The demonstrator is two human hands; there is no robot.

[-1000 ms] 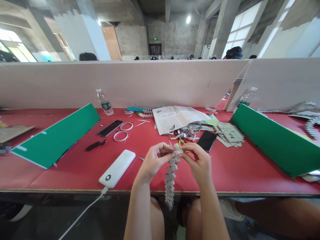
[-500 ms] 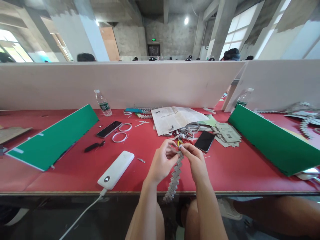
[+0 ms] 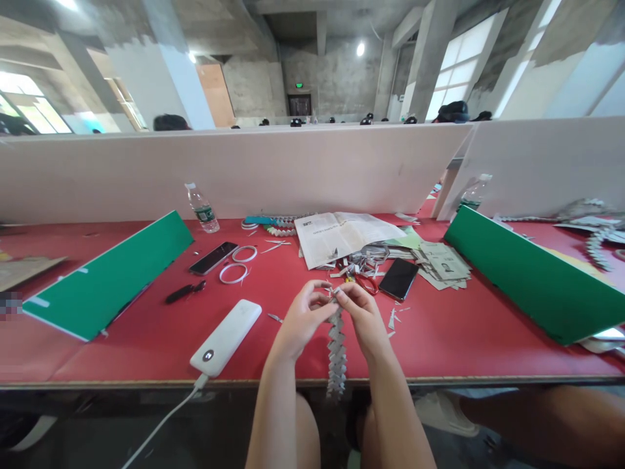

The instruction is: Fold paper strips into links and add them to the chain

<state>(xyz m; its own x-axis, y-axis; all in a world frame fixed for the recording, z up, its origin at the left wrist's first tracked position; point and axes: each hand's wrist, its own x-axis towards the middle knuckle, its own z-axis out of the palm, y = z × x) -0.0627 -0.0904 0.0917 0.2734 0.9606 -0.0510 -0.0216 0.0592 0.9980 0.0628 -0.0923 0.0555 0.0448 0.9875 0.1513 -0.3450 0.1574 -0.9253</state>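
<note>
A zigzag chain of folded paper strips (image 3: 336, 355) hangs from my fingers, its lower end past the table's front edge. My left hand (image 3: 305, 319) pinches the chain's top end from the left side. From the right, my right hand (image 3: 359, 312) has thumb and fingers closed on the same end, where a small paper piece sticks up. Exactly how the strips meet there is hidden by my fingertips. Just beyond my hands lie red-handled scissors (image 3: 367, 284) and a heap of folded paper strips (image 3: 366, 257), partly under a newspaper sheet (image 3: 342, 234).
A black phone (image 3: 399, 279) and cut paper pieces (image 3: 444, 262) lie to the right. On the left are a white power bank (image 3: 227, 339), tape rolls (image 3: 233, 273), another phone (image 3: 213, 258) and a bottle (image 3: 202, 208). Green boards (image 3: 112, 277) stand at both sides.
Both hands have shifted slightly left with the chain, which now hangs straighter. The red scissor handles and small paper scraps on the right are more exposed.
</note>
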